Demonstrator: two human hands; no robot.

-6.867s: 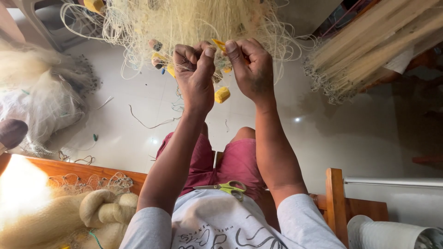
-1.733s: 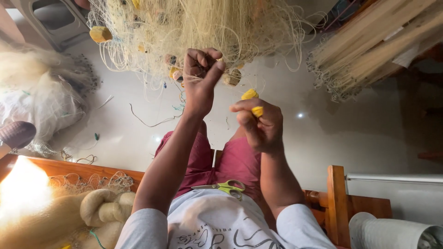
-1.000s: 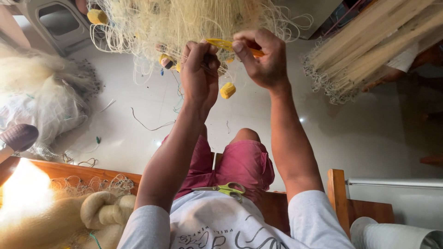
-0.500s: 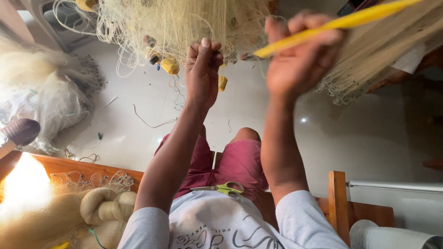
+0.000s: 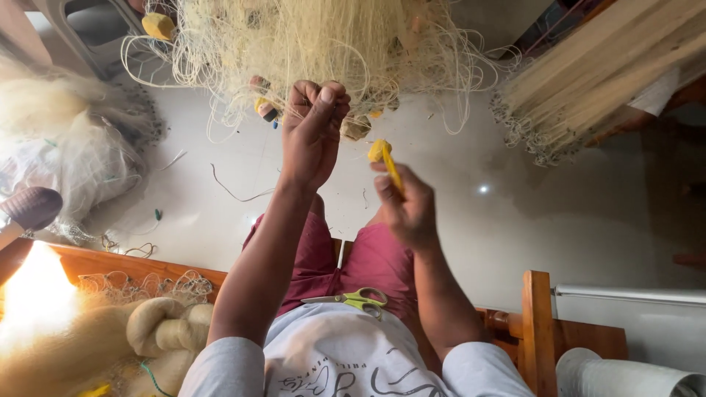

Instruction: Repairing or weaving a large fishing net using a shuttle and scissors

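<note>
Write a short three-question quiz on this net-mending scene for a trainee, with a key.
1. True or false: the scissors are in the right hand.
2. Which does the left hand pinch? A. the pale fishing net B. the white roll C. the scissors
3. Fill in: the right hand holds a slim ______ netting needle.

Key:
1. False; the scissors, with yellow-green handles, lie on the person's lap, held by no hand.
2. A; the left hand is raised and closed on strands of the net.
3. yellow
</note>
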